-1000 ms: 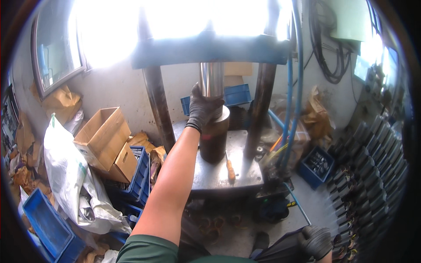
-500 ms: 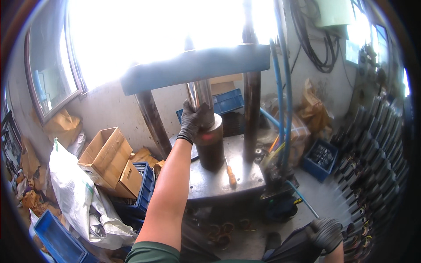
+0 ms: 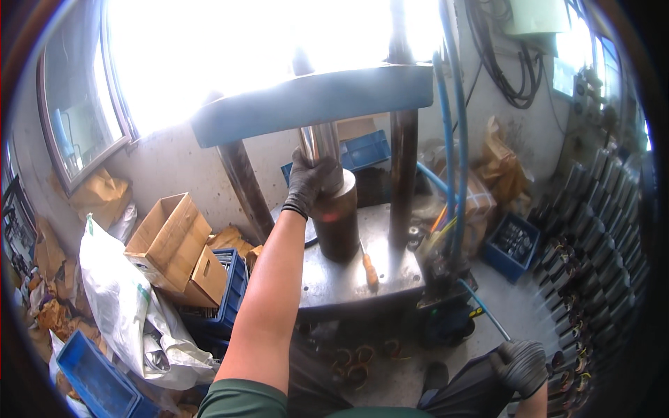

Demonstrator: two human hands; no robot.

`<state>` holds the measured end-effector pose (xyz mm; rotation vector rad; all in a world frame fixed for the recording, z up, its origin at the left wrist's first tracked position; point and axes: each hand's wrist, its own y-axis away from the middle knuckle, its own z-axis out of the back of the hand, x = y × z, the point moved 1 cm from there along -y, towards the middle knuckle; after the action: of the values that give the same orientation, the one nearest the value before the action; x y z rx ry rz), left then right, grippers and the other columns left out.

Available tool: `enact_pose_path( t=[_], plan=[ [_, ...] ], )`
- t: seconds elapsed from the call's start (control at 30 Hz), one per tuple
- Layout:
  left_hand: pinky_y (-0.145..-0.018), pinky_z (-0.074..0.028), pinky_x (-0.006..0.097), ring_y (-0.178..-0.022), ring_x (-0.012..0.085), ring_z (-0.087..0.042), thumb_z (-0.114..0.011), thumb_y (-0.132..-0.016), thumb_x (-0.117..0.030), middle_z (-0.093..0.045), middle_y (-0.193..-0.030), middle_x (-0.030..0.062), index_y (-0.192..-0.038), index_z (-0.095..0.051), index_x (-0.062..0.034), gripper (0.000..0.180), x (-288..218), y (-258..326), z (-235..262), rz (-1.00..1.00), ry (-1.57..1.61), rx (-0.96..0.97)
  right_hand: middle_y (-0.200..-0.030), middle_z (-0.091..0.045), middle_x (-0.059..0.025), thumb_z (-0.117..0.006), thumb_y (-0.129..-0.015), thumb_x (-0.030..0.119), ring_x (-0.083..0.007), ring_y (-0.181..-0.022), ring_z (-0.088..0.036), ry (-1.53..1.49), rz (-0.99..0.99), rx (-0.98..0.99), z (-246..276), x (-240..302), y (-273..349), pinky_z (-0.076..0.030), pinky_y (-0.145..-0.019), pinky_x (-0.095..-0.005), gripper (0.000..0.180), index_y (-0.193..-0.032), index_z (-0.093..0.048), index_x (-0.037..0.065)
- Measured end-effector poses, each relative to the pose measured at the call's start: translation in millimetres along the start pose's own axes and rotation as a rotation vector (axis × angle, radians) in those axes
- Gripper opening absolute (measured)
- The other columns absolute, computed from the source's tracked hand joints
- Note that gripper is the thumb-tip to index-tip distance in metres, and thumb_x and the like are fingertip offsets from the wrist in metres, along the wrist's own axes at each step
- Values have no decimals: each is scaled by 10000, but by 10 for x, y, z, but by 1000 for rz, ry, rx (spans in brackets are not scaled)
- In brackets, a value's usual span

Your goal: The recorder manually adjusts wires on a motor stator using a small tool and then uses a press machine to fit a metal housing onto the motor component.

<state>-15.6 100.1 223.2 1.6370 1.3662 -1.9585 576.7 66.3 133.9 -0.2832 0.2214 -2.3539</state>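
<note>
My left hand (image 3: 310, 182), in a dark glove, reaches forward and is closed around a shiny metal cylinder (image 3: 319, 142) under the blue crossbeam (image 3: 313, 101) of a press. Right below stands a thick dark steel cylinder (image 3: 338, 233), upright on the press's metal plate (image 3: 327, 289). Its pale upper rim shows beside my fingers, and a red glow lies on its side. At the lower right my gloved right hand (image 3: 521, 366) is closed on the end of a slim blue lever (image 3: 484, 310). A screwdriver with a wooden handle (image 3: 370, 270) lies on the plate near the steel cylinder.
Two dark columns flank the plate, with blue hoses (image 3: 460, 153) to the right. Cardboard boxes (image 3: 171, 240), a white sack (image 3: 118, 299) and a blue crate (image 3: 97, 376) crowd the left. At the right stand a blue bin of metal parts (image 3: 512, 247) and stacked metal tubes (image 3: 599, 258).
The view has shifted slightly. Both hands keep their hold, the left on the shiny cylinder and the right on the lever, with little visible movement.
</note>
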Motion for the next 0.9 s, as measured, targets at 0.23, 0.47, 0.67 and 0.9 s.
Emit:
enact_pose_path(
  t=[0.23, 0.47, 0.67, 0.9],
  plan=[
    [-869, -569, 352, -995, 192, -656, -876, -865, -230, -670, -1122, 101, -1260, -500, -54, 573, 53, -55, 13, -13, -56, -32, -641, -613, -204, -764, -750, 264, -417, -649, -660, 19, 13, -36, 70, 61, 7, -530, -618, -497, 238, -679, -661, 62],
    [-885, -565, 375, -1004, 205, -656, -895, -834, -227, -667, -1109, 114, -1251, -497, -34, 608, 71, -75, 70, 24, -117, -28, -653, -618, -201, -774, -742, 264, -413, -650, -658, -13, -10, -4, 113, 107, -47, -534, -620, -487, 250, -669, -654, 57],
    [-909, -564, 377, -1019, 217, -670, -909, -792, -215, -675, -1110, 125, -1242, -500, -25, 637, 123, -128, 87, 13, -95, -15, -699, -648, -194, -769, -747, 248, -409, -666, -667, 12, 87, 53, 115, -38, -52, -542, -625, -482, 214, -715, -678, 56],
    [-839, -595, 359, -962, 233, -722, -939, -719, -347, -727, -1086, 180, -1263, -535, 36, 778, 37, -77, 44, 6, -206, -24, -1043, -764, -157, -730, -793, 199, -368, -910, -745, -102, 168, 19, 258, -11, -222, -598, -831, -474, 291, -1058, -762, 82]
  ],
)
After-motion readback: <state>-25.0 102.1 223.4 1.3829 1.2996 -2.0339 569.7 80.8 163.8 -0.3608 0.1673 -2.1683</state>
